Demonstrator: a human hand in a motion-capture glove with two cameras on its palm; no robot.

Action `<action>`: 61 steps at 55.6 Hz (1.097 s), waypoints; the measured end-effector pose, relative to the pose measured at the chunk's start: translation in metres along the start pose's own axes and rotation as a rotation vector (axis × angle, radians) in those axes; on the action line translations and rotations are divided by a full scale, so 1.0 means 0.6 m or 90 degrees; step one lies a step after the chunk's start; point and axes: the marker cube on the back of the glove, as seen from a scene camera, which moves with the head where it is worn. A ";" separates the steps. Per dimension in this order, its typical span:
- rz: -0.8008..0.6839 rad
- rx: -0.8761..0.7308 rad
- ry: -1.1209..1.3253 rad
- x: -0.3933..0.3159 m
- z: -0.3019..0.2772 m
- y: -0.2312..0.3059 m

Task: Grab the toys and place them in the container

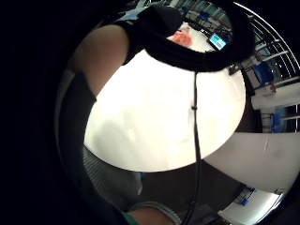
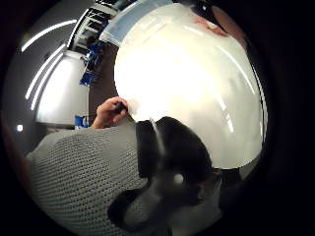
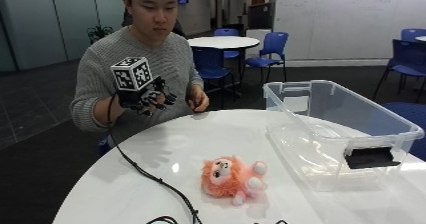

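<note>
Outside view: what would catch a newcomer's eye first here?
The orange plush lion stands out most, lying on the white round table near its front edge. Beside it, toward the table's far side, stands a clear plastic container with nothing inside that shows. The gloved right hand is raised above the table's far edge, well away from the toy, fingers loosely curled and holding nothing.

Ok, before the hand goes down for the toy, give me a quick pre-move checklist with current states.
1. Gloved right hand free of any load: ok, raised above the table, holding nothing.
2. Orange plush toy reachable: ok, lying on the white table in the open.
3. Clear container open: ok, no lid on it.
4. Container contents: ok, nothing inside.
5. Bare hand out of the way: ok, at the table's far edge.
</note>
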 end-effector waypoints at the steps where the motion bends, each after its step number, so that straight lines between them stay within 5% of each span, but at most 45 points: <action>1: -0.001 0.000 0.001 0.001 0.000 -0.001; 40: 0.024 -0.013 0.022 0.031 -0.039 -0.100; 61: 0.093 -0.004 0.005 0.116 -0.115 -0.438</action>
